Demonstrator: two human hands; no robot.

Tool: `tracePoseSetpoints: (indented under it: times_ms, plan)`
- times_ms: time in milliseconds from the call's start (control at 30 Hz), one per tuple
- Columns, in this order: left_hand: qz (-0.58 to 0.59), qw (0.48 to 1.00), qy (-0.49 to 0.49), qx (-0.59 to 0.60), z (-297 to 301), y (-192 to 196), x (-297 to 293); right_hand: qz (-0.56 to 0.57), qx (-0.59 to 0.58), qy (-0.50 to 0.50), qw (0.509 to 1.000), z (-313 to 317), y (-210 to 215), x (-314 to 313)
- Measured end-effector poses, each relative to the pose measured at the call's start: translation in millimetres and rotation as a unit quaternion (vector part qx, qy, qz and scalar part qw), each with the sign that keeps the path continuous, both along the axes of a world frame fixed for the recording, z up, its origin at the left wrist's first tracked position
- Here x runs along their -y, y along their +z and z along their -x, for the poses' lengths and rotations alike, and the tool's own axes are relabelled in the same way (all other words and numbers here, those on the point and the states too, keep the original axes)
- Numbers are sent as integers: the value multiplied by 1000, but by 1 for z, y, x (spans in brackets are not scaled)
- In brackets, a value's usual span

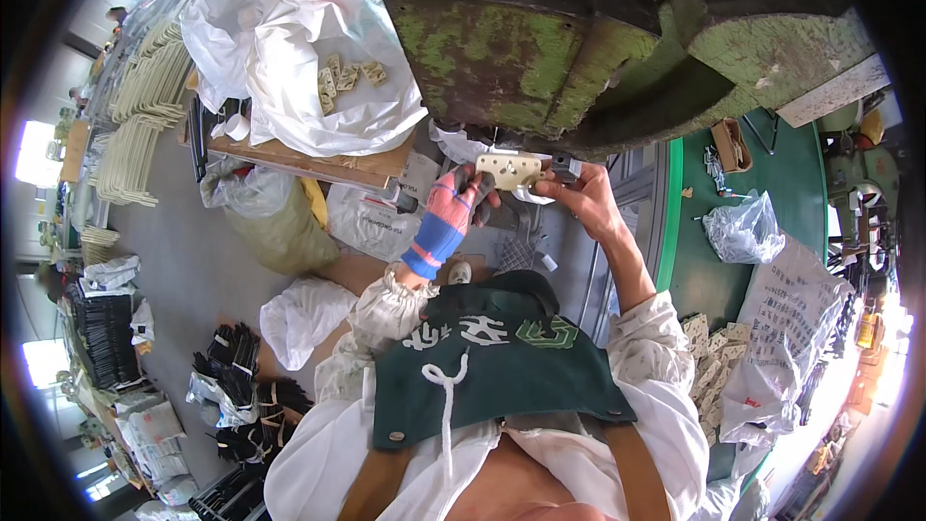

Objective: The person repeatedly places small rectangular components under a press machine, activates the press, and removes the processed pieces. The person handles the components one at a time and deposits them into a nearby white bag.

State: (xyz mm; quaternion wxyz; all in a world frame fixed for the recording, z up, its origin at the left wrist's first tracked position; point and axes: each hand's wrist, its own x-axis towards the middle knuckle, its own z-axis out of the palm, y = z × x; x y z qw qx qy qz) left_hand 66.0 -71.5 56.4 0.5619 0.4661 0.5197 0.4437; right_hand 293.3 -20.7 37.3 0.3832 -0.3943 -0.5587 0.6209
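Both hands at the press, a pale plate pinched between them.

From where I watch, the left hand (451, 205), in a red and blue glove, is closed on the left end of the cream plate (508, 170) at centre frame, and the bare right hand (585, 195) grips its right end; the plate sits just under the flaking green press (540, 48). My worry is the fingers: they lie so near the press head that a stroke could catch them, or the plate could slip and go in crooked. At upper left a wooden surface (338, 170) carries a white bag (318, 68) of similar pieces. At far right a green surface (786, 183) holds a clear bag (741, 229) and more plates (709, 357); the grey floor (183, 260) is crowded with sacks.
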Motion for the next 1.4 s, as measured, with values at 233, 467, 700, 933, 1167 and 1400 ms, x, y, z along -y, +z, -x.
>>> tracePoseSetpoints:
  times_ms: [233,467,700,933,1167,1400]
  plan:
    - [-283,896,56,-338,9,-38,-26,-147,57,-83,984,25,31,-9]
    - [-306,926,-8,-223,17,-44,-26,-28,13,-91,995,27,29,-13]
    - [27,996,-85,3,30,-68,-44,53,-66,-115,990,37,18,-8]
    - [-164,900,-59,-398,44,-57,-44,32,10,-150,988,28,23,5]
    - [-35,994,-91,41,37,-47,-45,-26,70,-157,985,68,40,28]
    - [15,990,-95,102,37,-48,-45,-77,137,-208,965,94,20,1]
